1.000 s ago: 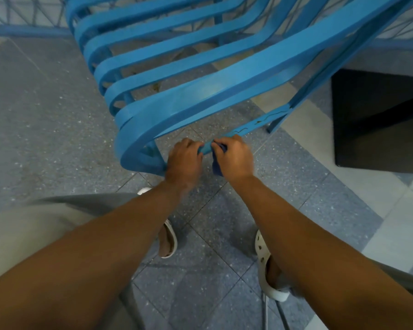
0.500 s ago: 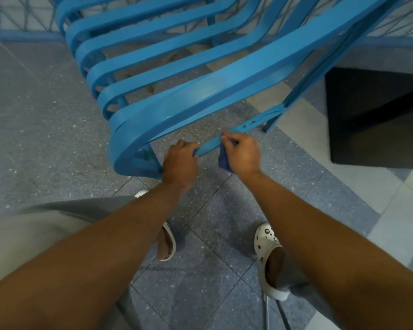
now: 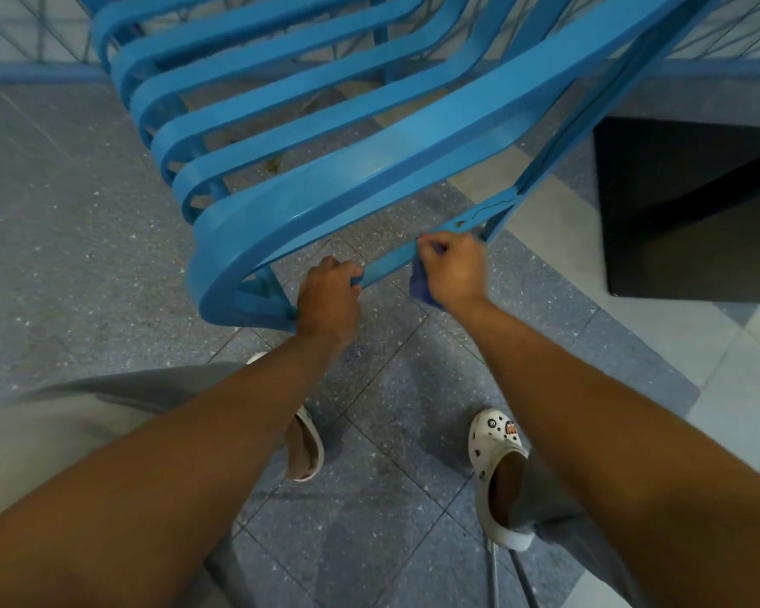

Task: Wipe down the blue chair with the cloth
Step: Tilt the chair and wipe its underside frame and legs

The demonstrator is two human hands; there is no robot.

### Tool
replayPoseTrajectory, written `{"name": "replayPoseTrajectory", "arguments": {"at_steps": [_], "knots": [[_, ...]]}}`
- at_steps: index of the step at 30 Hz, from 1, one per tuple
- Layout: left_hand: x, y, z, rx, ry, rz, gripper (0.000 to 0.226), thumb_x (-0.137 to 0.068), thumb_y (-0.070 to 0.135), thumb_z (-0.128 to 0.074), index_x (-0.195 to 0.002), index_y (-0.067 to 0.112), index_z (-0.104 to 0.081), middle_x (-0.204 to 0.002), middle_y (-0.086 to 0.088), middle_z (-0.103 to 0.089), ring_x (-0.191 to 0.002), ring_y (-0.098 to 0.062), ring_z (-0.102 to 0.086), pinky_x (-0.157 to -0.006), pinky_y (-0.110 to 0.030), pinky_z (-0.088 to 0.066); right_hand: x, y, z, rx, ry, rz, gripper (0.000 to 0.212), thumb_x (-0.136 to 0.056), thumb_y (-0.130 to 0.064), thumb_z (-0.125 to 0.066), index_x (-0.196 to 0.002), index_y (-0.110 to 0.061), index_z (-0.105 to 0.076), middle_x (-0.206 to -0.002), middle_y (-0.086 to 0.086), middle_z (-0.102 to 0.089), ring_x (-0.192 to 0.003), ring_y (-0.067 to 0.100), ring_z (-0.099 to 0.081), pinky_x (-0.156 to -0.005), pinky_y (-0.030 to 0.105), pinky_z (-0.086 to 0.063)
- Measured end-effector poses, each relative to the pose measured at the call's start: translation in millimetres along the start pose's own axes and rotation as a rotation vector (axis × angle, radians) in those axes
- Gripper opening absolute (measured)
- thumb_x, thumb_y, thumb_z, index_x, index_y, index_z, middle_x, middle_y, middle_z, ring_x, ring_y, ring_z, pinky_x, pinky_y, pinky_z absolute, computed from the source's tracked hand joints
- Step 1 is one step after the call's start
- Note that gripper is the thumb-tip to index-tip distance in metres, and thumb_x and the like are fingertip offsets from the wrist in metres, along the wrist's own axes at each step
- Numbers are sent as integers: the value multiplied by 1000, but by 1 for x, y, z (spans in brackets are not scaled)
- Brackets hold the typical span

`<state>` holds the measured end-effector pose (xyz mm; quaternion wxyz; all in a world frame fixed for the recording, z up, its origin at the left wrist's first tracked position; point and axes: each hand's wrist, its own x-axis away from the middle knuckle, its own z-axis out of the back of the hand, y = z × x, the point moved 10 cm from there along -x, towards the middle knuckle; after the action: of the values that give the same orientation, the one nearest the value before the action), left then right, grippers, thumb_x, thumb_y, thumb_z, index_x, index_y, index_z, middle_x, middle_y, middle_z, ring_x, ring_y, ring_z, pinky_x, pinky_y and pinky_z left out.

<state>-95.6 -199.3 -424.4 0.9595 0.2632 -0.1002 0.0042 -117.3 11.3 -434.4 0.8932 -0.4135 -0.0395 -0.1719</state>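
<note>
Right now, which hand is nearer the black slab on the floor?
Right. The right hand grips the cloth on the chair's lower bar, closer to the black slab. The left hand grips the same bar further from it.

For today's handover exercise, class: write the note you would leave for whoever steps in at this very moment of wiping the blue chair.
Left hand: grips the low rail of the blue chair, steadying it.
Right hand: holds the dark blue cloth wrapped on the same rail, further along, near a cracked joint.
Done: cannot be judged from this view; no wet marks are clear.
Left: finish this rail to the joint, then probably the slats and frame above. Keep the left grip while wiping.
</note>
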Motion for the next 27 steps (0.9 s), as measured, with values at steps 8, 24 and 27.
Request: {"name": "replayPoseTrajectory", "arguments": {"at_steps": [8,24,27], "knots": [[1,-3,-3,18,-14,7,24,-96,9,-64,-119,15,-69,-116,-9,-62,-106,-27,-59,-94,-42,-54,-7,1,-3,19,-180,103,20,-94,-32,-71,-108,-22,-80,-104,-7,-77,-92,7,-69,-85,24,-55],[2,3,-1,-20,1,-32,22,-97,12,-64,-118,13,-68,-114,-12,-62,-106,-29,-59,-90,-43,-53,11,12,-20,-23,-93,72,22,-93,-36,-71,-111,-26,-79,-110,-10,-77,-97,4,-69,-88,23,-55],[3,2,-2,-24,-9,-27,22,-98,19,-64,-119,14,-65,-115,-10,-61,-107,-27,-58,-92,-41,-55,-14,26,12,-43,-16,-10,20,-94,-32,-71,-109,-22,-80,-107,-5,-78,-95,10,-70,-87,27,-55]]}}
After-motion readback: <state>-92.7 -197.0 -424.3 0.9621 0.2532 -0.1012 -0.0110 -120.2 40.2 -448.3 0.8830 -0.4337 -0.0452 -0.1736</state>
